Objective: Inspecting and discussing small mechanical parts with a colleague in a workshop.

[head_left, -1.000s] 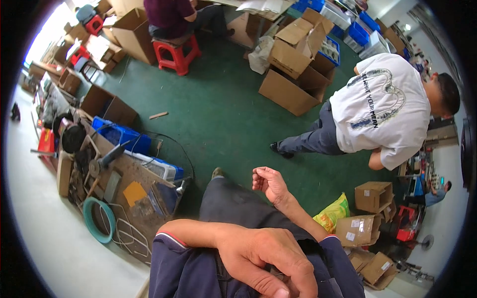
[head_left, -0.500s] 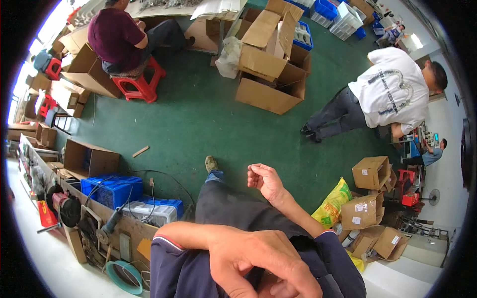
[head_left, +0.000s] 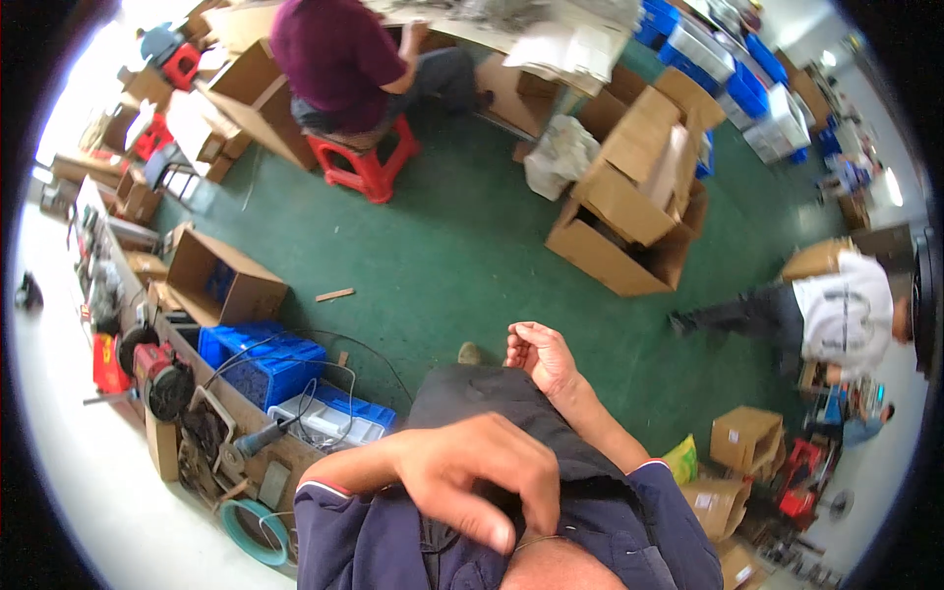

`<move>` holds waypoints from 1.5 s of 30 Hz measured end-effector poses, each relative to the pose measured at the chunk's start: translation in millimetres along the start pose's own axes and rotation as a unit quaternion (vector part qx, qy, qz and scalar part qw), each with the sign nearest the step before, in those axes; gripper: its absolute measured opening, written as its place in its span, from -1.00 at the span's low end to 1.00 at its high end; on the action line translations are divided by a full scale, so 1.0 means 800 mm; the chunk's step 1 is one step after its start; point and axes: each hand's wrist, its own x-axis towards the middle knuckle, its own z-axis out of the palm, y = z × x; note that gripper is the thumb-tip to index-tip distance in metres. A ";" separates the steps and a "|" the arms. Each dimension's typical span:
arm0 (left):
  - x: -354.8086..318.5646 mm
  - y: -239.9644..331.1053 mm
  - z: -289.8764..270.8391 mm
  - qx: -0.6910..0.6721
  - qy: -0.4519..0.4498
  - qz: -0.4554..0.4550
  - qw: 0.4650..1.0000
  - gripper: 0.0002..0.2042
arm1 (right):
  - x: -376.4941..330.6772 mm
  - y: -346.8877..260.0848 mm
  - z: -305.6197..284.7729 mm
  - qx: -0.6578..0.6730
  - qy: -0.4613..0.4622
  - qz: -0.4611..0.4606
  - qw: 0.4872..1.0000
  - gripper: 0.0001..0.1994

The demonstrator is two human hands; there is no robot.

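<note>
My left hand (head_left: 482,472) is raised in front of my chest, close under the camera, with its fingers spread and pointing down, and it holds nothing. My left forearm comes in from the left in a dark blue sleeve (head_left: 334,521). My right hand (head_left: 539,356) reaches forward over my dark trouser leg (head_left: 462,393), palm up. Its fingers are curled loosely inward and I see nothing in them. The two hands are apart.
A person in a maroon shirt (head_left: 334,54) sits on a red stool (head_left: 369,167) at the back. Open cardboard boxes (head_left: 629,216) stand on the green floor. A person in a white shirt (head_left: 846,315) bends over at right. Blue bins (head_left: 261,359) and a cluttered workbench (head_left: 197,433) lie at left.
The view has swung, so the seated person and the boxes now sit closer to the middle. Both hands keep nearly the same pose; my left hand is slightly higher.
</note>
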 end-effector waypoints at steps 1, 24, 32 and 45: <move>-0.021 0.004 -0.018 0.047 0.043 -0.054 0.997 -0.65 | 0.018 -0.008 0.007 -0.004 -0.003 0.005 1.000 -0.86; -0.098 0.191 -0.324 0.183 0.393 0.057 0.899 -0.59 | 0.463 -0.111 0.360 -0.280 -0.170 0.180 0.927 -0.81; -0.112 0.288 -0.483 0.130 0.186 -0.049 0.973 -0.60 | 0.536 -0.051 0.431 -0.209 -0.127 0.151 0.958 -0.90; -0.151 0.385 -0.562 0.063 0.007 -0.110 0.992 -0.61 | 0.503 -0.045 0.479 0.023 0.028 0.011 0.999 -0.94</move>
